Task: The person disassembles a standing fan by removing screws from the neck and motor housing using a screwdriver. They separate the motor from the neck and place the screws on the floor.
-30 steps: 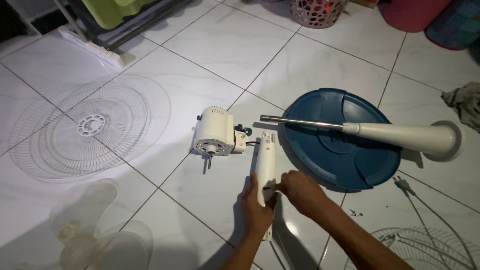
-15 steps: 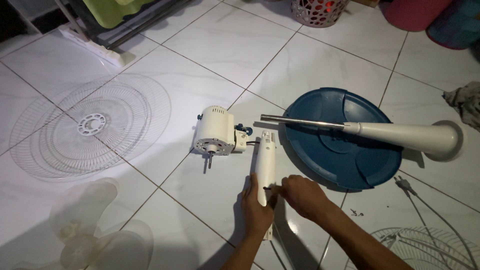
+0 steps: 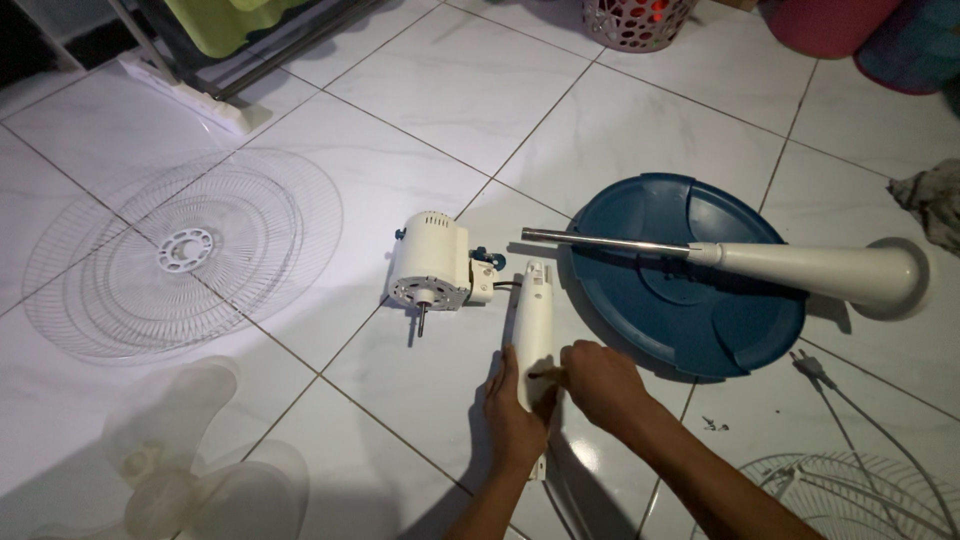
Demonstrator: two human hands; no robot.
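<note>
- Slippage is the nearest risk: the white neck piece (image 3: 533, 330) lies flat on the glossy tiled floor (image 3: 620, 120), between the motor housing (image 3: 430, 262) and the blue base (image 3: 690, 275), and is steadied only by the left hand (image 3: 512, 415), whose fingers are curled against its lower end in a loose clasp rather than a full wrap.
- The right hand (image 3: 598, 382) is closed in a pinch on a small dark object at the side of the neck piece; what that object is cannot be told. If it is pressed at an angle, the piece could be skidded sideways.
- A short cable joins the neck piece to the motor housing; should the piece be pulled, the housing could be dragged, and its bare shaft scraped on the tile.
- Small screws (image 3: 714, 424) lie loose just beside the right forearm and could be swept away by it.
- The power plug (image 3: 806, 364) and its cord trail near the right arm and could be snagged.
- The pole (image 3: 720, 258) rests across the blue base and could be rolled off if nudged.
</note>
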